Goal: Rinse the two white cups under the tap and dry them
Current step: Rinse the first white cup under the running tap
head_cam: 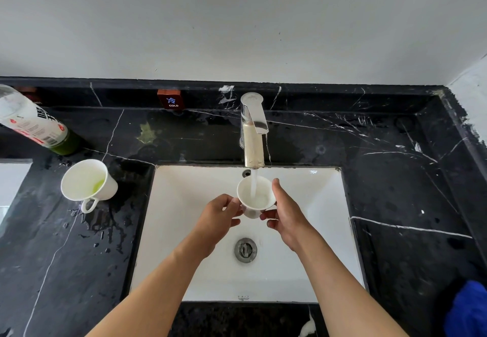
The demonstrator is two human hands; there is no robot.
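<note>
We hold one white cup (256, 196) between both hands over the sink (184, 205), directly below the spout of the tap (252, 131). A stream of water (254, 183) falls from the spout into the cup, which sits upright with its mouth facing up and water pooling inside.

Our left hand (218, 218) is on the cup's left side, its fingers curled and pinching the cup near the rim and upper wall. Our right hand (286, 212) is on the cup's right side: the thumb points up past the rim, touching the wall, and the curled fingers wrap under the lower part of the cup. So the cup lies between the two hands, just ahead of the knuckles, gripped from both sides. We cannot tell where its handle is.

The drain (245, 249) lies below our hands, nearer to us than the cup.

The second cup (88, 181) stands on the black marble counter (395, 178) left of the sink, well apart from both hands. It tilts in the wide view, its handle points toward us, and a bit of green liquid sits inside. Water drops lie on the counter around it.

Behind that cup, a bottle (34, 123) with a white label and green contents stands at the far left. A small sign marked COLD (170, 99) leans against the back ledge, left of the tap. A blue cloth (466, 310) shows at the lower right corner.
</note>
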